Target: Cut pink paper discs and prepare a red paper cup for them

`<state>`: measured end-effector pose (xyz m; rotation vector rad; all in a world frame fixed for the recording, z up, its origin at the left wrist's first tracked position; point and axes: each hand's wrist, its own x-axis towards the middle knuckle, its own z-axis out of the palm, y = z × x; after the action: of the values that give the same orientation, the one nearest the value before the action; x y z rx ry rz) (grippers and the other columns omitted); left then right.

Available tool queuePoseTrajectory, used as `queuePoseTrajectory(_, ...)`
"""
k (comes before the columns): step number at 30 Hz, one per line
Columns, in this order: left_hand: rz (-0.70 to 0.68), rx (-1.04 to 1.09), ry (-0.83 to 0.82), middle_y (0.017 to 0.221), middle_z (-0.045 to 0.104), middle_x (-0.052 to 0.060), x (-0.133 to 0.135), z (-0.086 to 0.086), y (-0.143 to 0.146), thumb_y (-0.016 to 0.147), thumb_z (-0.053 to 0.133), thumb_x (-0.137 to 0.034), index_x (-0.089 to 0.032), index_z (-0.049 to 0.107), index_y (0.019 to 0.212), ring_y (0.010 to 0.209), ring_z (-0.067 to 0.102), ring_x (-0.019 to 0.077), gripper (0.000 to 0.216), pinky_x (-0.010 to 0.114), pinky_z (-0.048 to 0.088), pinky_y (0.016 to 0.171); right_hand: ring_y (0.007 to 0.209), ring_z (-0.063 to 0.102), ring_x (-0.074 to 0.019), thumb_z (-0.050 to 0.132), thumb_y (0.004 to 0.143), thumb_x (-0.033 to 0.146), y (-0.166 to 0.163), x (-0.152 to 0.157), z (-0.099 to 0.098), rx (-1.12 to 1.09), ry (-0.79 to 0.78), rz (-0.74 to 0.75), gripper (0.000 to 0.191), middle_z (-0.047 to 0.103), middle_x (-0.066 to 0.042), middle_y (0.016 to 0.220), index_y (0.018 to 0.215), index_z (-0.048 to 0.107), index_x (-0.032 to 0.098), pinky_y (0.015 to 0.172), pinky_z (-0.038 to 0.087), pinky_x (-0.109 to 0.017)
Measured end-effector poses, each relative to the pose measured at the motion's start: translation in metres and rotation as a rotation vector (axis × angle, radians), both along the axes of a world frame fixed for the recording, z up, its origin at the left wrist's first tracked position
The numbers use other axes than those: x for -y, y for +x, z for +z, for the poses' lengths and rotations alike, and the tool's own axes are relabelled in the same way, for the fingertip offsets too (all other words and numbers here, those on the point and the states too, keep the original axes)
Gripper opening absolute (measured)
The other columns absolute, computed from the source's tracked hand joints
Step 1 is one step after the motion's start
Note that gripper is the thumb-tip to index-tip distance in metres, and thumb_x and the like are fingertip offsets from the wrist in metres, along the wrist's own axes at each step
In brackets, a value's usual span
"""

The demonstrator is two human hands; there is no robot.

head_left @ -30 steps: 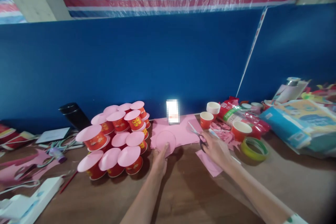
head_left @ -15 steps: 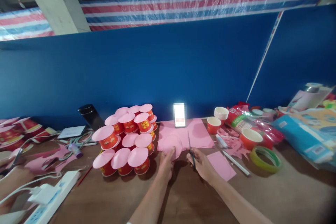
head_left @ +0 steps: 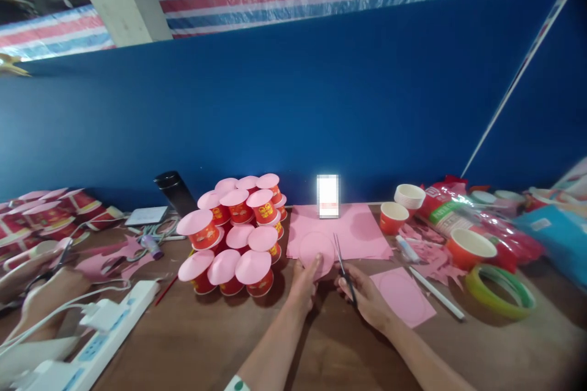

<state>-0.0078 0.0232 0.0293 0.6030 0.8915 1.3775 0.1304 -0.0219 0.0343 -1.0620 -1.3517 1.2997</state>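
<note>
A round pink paper disc is pinched in my left hand, thumb on top, over the front edge of a stack of pink paper. My right hand grips dark-handled scissors, their blades pointing away from me and slightly parted. The scissors are beside the disc, apart from it. Right of that hand lies a pink square with a circle drawn on it. Left of my hands stand several red paper cups, stacked and topped with pink discs.
A lit phone stands behind the paper. To the right are cups, pink scraps, a white pen and a tape roll. At left are a power strip and another person's hands with scissors.
The view has turned a little, so most things sit farther right in it. The scissor blades have parted slightly. My left hand still holds the disc.
</note>
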Motion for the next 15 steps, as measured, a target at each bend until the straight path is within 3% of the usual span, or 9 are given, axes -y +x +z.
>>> queuePoseTrajectory(10,0.005,0.094,-0.020,0.087,0.070,0.006,-0.002,0.008,-0.001,0.062,0.076,-0.031,-0.016,0.062,0.098,0.078,0.066,0.0172,0.041,0.029,0.051,0.074,0.064,0.054,-0.0128,0.056,0.082,0.043,0.002,-0.002,-0.007,-0.016,-0.056,-0.046,0.040,0.059,-0.001,0.077,0.114,0.052,0.019,0.052,0.040,-0.022)
queuePoseTrajectory(15,-0.046,0.036,-0.059,0.083,0.070,0.006,0.001,0.006,0.000,0.063,0.075,-0.033,-0.016,0.063,0.089,0.076,0.066,0.0167,0.033,0.028,0.050,0.073,0.064,0.054,-0.0130,0.057,0.082,0.043,0.002,-0.002,-0.009,0.013,-0.058,0.031,0.035,0.059,-0.001,0.075,0.107,0.055,0.019,0.056,0.042,-0.024)
